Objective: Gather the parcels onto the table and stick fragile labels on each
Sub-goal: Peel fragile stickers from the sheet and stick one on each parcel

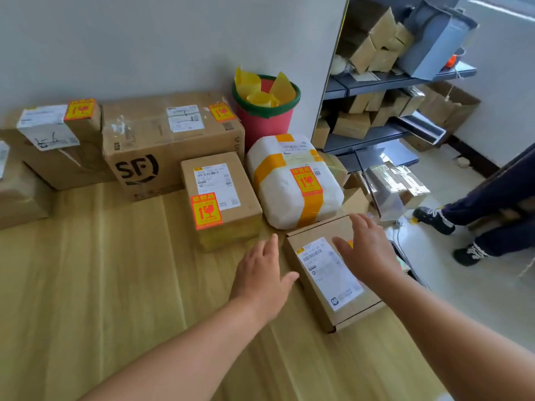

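A flat cardboard parcel [324, 296] with a white shipping slip lies at the right edge of the wooden table [115, 285]. My right hand [366, 247] rests flat on its top, fingers spread, over a bit of orange label. My left hand [265, 273] lies open on the table beside the parcel's left edge, thumb touching it. Behind stand a small box [223, 198], a white wrapped parcel [292, 183], a large SF box [162, 146] and a box at the left [58, 146], each bearing an orange fragile label.
A red bucket [266, 111] with yellow backing sheets stands against the wall. Grey shelves [376, 82] with cartons stand at the right. Another person's legs and shoes [463, 227] are on the floor at the right. A further carton [20, 198] sits at the far left.
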Demonstrator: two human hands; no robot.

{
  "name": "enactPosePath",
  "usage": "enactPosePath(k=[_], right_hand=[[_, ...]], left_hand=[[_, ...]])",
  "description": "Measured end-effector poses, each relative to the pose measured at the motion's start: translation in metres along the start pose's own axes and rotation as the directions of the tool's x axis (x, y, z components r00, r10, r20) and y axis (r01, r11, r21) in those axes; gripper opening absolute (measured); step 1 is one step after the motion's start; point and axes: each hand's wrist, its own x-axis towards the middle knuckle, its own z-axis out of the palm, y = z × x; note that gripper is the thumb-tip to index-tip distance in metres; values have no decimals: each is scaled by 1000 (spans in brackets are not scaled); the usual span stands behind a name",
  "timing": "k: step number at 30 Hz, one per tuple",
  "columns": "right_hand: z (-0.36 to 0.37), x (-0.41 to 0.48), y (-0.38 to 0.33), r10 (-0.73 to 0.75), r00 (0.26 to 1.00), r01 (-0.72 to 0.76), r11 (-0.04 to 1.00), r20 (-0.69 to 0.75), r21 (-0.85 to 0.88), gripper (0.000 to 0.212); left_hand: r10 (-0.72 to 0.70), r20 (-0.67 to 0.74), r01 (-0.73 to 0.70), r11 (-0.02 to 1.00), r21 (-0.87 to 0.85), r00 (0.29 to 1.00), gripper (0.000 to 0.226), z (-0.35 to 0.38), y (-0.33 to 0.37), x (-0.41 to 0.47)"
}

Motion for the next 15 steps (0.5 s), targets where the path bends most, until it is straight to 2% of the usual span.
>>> enactPosePath(k=[3,6,9,12,15], right_hand=[[4,6,44,215,976,-216,976,25,5,71],[14,8,72,378,909,-386,922,176,12,59],[18,4,82,386,866,-426,903,316,64,47],[13,-5,84,347,875,-401,910,337,102,36],[-2,-17,84,316,884,-387,909,343,158,33]], left_hand=[[-161,254,215,955,-203,954,77,23,23,3],[-265,385,390,873,-294,884,60,41,31,8],[-276,436,457,798,-392,857,47,52,36,8],[-289,418,474,756,-453,861,36,55,40,1],[-281,369,436,776,-456,886,38,48,44,-11]])
